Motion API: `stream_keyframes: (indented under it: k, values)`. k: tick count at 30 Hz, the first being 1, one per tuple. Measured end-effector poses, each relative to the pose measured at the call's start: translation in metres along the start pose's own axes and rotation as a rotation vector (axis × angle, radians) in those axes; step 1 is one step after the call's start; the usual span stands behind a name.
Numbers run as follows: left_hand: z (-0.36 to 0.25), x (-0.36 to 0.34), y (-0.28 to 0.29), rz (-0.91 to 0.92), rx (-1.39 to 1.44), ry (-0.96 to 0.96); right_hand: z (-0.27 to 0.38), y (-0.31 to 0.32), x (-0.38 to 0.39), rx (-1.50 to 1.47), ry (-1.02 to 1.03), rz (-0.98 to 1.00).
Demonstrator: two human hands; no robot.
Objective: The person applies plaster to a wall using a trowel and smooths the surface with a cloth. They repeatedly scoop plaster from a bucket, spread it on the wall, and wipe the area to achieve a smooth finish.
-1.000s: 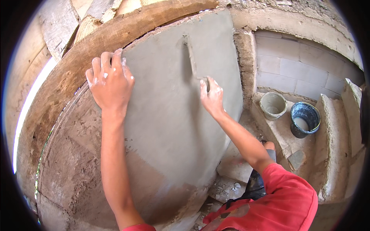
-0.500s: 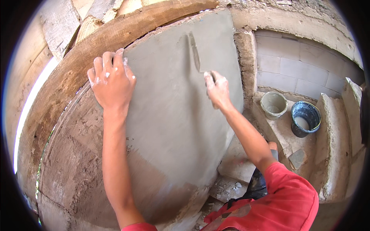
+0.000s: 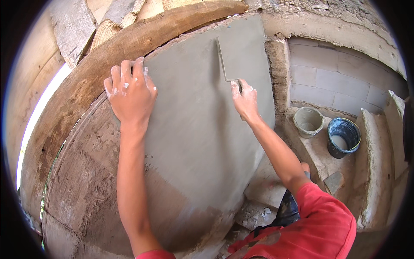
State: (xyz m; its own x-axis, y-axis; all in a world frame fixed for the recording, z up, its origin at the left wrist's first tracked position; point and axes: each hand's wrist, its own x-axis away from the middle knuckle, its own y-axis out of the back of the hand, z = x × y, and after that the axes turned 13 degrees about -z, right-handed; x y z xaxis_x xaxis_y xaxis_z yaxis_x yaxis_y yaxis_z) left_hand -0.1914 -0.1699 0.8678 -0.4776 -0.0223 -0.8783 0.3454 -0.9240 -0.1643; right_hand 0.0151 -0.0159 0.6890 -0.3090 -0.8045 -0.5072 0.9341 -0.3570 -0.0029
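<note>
A trowel point(image 3: 221, 59) is held at the upper right part of the grey plaster coat point(image 3: 185, 129), its blade seen nearly edge-on; how much of the blade touches cannot be told. The grip of the right hand point(image 3: 245, 100) is closed around the handle. The tool is judged light, its thin blade stiff with slight spring; the handle, behind the bent neck, is considered the proper place of hold. The coat is judged damp, slick and easily marked. The left hand point(image 3: 133, 93) is placed at the edge of the curved timber point(image 3: 172, 26), fingers bent; whether that grip is clamped cannot be told.
</note>
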Motion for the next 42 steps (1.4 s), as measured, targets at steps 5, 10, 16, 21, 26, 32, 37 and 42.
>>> stream_keyframes:
  k: [5, 10, 16, 21, 26, 32, 37, 42]
  values:
    - [-0.004, -0.001, -0.002, 0.007, -0.013, -0.015, -0.037, -0.032, 0.027, 0.007, 0.223, -0.083]
    - [0.001, 0.000, -0.001, -0.027, -0.005, -0.029, -0.046, -0.019, 0.031, -0.075, 0.259, -0.087]
    - [-0.002, 0.000, -0.002, -0.042, 0.011, -0.015, -0.012, -0.008, -0.006, -0.238, -0.190, 0.022]
    - [-0.001, 0.002, 0.001, -0.040, -0.005, -0.020, -0.014, -0.007, 0.044, -0.121, 0.012, 0.155]
    - [0.009, -0.004, 0.003, -0.030, 0.055, -0.040, -0.007, 0.005, 0.083, -0.190, 0.155, 0.195]
    - [0.027, -0.011, 0.011, 0.040, 0.189, -0.057, -0.007, -0.033, 0.107, -0.261, 0.352, 0.104]
    - [0.028, -0.014, 0.014, 0.118, 0.201, -0.024, 0.012, -0.056, 0.116, -0.093, 0.276, 0.130]
    - [0.030, -0.013, 0.011, 0.122, 0.204, -0.010, 0.017, -0.040, 0.143, 0.082, 0.361, 0.378]
